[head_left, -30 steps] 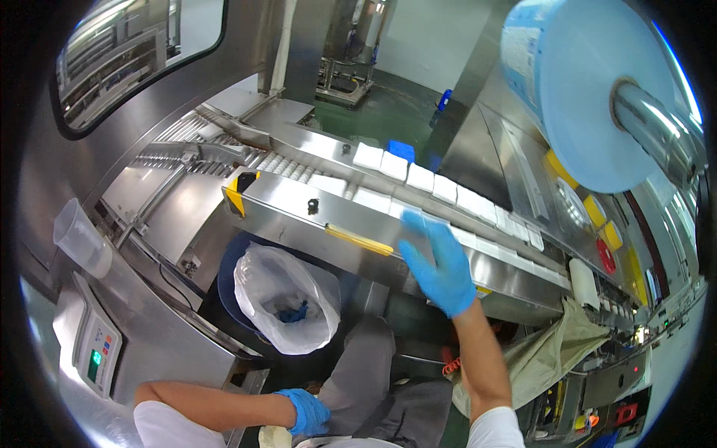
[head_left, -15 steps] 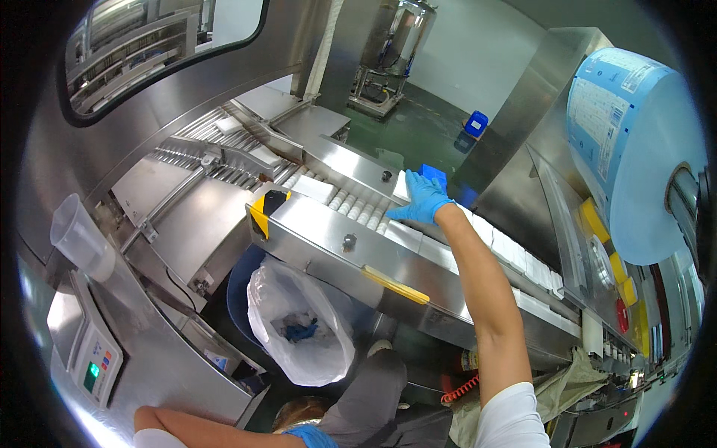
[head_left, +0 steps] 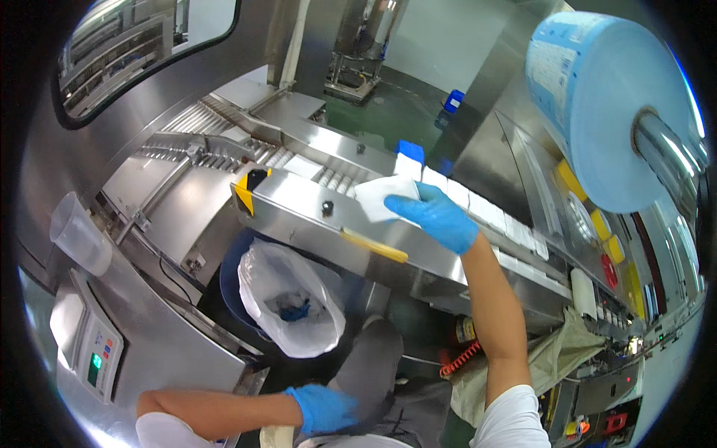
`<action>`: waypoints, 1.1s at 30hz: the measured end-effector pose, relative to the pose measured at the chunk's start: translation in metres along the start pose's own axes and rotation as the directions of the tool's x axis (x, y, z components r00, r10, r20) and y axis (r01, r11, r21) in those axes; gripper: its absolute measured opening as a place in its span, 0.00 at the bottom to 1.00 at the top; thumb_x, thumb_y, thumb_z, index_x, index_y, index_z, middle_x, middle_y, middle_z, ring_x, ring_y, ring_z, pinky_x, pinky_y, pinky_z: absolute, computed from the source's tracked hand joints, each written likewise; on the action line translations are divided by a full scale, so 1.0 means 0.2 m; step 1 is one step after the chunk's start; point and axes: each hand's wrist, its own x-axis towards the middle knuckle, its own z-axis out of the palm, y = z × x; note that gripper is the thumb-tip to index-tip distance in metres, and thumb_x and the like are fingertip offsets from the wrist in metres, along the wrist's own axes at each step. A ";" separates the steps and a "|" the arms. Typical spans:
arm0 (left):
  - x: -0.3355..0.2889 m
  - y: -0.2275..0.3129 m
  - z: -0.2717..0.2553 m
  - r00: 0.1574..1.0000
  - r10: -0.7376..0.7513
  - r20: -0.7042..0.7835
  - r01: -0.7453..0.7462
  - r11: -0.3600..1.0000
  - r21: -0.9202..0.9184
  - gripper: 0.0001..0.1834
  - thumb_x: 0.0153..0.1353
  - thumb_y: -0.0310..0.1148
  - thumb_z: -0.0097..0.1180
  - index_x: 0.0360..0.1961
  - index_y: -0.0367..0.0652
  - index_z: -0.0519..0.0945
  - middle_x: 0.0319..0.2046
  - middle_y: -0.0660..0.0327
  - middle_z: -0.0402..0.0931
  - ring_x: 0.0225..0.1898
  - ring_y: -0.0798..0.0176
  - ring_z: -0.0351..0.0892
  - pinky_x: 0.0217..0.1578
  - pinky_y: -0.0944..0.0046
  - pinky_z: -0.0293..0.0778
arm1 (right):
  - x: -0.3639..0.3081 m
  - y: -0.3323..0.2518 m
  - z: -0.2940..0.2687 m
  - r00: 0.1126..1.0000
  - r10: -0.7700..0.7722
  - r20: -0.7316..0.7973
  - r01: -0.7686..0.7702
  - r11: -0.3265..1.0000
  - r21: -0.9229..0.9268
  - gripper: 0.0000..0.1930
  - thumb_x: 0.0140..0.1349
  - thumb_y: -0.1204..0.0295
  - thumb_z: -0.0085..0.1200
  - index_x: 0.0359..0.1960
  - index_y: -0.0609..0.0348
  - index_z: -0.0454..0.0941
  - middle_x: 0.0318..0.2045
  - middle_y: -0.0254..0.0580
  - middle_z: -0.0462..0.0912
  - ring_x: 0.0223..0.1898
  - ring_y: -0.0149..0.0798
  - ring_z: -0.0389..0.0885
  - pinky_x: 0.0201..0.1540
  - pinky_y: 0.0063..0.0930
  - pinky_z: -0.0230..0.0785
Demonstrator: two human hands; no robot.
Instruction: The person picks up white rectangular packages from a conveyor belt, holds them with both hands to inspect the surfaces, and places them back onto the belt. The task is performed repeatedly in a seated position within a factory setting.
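In a blue glove, my right hand (head_left: 447, 218) is closed on a flat white pad (head_left: 379, 196), like a folded stack of wipes. The pad hangs tilted over the near rail (head_left: 299, 200) of the roller conveyor (head_left: 328, 179). More white pads (head_left: 487, 212) lie in rows on the conveyor beyond and to the right of this hand. Low in front of my body is my left hand (head_left: 323, 408), also gloved in blue, over my grey trousers. Motion smears its fingers, and nothing shows clearly in it.
Below the conveyor stands a dark blue bin (head_left: 233, 287) with a white liner bag (head_left: 328, 328). A scale (head_left: 101, 362) and a clear plastic jug (head_left: 78, 235) sit on the steel bench at left. A large blue film roll (head_left: 612, 112) juts in at upper right.
My right hand has come back toward me from the conveyor's far side and now holds the white pad up. My left hand has risen into fuller view. The whole view has shifted slightly.
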 end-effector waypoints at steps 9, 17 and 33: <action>-0.02 0.25 -0.30 0.703 -0.396 -0.591 -0.527 0.268 -0.806 0.36 0.58 0.31 0.67 0.64 0.38 0.62 0.53 0.56 0.72 0.53 0.64 0.72 0.53 0.62 0.72 | -0.95 0.15 0.47 0.975 0.172 -0.137 -0.113 0.926 0.359 0.19 0.63 0.71 0.60 0.54 0.64 0.75 0.43 0.41 0.82 0.42 0.33 0.82 0.40 0.28 0.79; -0.03 0.28 -0.26 0.615 -0.402 -0.678 -0.549 0.399 -0.734 0.19 0.60 0.22 0.63 0.52 0.41 0.73 0.47 0.61 0.76 0.48 0.68 0.76 0.52 0.66 0.75 | -1.24 0.19 0.71 0.920 0.258 -0.295 -0.155 0.930 0.332 0.19 0.63 0.68 0.61 0.54 0.60 0.75 0.44 0.39 0.82 0.45 0.29 0.80 0.44 0.26 0.77; -0.02 0.30 -0.26 0.693 -0.482 -0.536 -0.450 0.293 -0.844 0.18 0.61 0.24 0.63 0.50 0.41 0.72 0.43 0.61 0.77 0.44 0.71 0.77 0.46 0.69 0.75 | -1.25 0.25 0.77 0.822 0.464 -0.331 -0.197 0.776 0.599 0.18 0.62 0.73 0.62 0.52 0.64 0.77 0.40 0.42 0.84 0.36 0.29 0.83 0.32 0.21 0.81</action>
